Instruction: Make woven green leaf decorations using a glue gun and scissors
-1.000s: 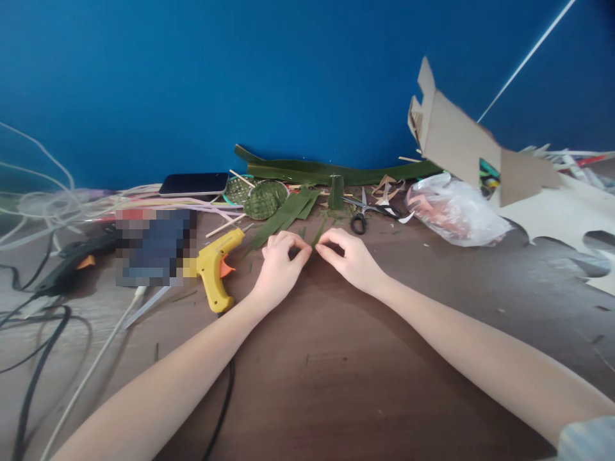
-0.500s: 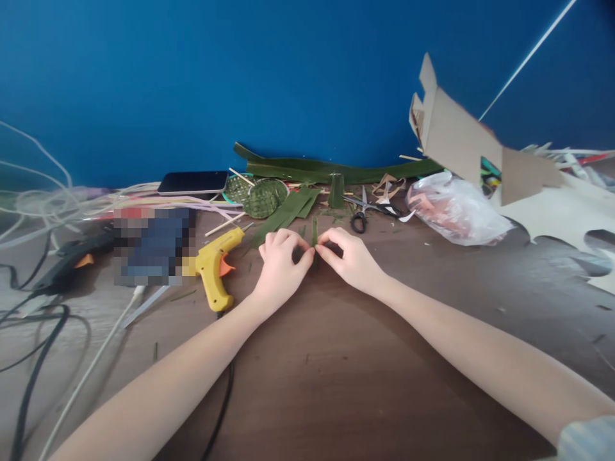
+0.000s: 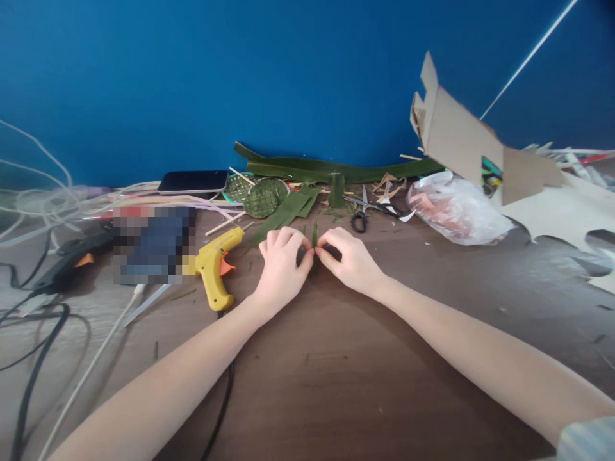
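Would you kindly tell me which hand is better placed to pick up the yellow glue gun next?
Probably the left hand: the yellow glue gun lies left of it, while the right hand is farther away. Both appear to pinch a green leaf strip.

Soft, moderate light leaves pale glare on both sides of the brown tabletop (image 3: 509, 288) and a faint shadow below the right forearm (image 3: 456, 337). Edges smear; the green leaf strip (image 3: 315, 234) looks blurry; pixelation covers a dark device (image 3: 158, 246).
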The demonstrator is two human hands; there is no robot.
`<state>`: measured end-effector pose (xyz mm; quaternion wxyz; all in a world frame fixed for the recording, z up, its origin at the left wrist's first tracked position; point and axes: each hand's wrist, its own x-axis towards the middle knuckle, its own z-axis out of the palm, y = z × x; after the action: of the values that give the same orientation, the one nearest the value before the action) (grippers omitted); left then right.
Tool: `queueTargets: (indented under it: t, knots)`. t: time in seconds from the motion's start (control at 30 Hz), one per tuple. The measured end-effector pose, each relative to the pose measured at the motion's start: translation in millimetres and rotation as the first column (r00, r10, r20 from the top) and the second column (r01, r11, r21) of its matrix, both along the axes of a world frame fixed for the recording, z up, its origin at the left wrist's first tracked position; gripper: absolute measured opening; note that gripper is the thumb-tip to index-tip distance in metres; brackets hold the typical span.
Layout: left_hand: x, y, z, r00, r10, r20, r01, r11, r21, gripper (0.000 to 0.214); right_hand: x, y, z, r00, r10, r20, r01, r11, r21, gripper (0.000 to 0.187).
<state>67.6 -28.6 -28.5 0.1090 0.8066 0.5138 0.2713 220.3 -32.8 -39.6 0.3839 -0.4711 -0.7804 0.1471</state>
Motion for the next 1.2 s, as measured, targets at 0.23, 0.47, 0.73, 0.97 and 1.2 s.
queueTargets:
  t: [0.23,0.47,0.73,0.97,1.2]
  knots:
    - [-1.5,1.4,1.6,0.993,-0.007,0.121,0.013,0.999,-0.048,0.006,1.4,2.8,-2.0,0.995,-0.072,-0.071,0.07,0.997,-0.032,0.009]
    - [-4.8,6.3,-0.5,0.901,0.292,0.322,-0.273,0.956,-0.102,0.007,5.7,9.7,-6.6,0.896,-0.319,-0.308,0.255,0.939,-0.23,0.011]
    - [-2.0,8.6,-5.8,0.968,0.248,0.038,-0.242,0.963,-0.119,0.005,1.8,8.3,-5.4,0.992,-0.123,-0.011,0.121,0.987,-0.109,0.015]
    - [-2.5,8.5,-9.4,0.973,0.228,-0.03,-0.229,0.97,-0.085,0.007,-0.4,8.1,-7.5,0.984,-0.16,0.078,0.168,0.98,-0.108,0.013]
    - [-1.7,9.9,-7.5,0.979,0.203,0.006,-0.2,0.97,-0.138,0.018,-1.1,3.2,-0.7,0.994,0.014,0.105,-0.001,0.992,-0.126,0.007]
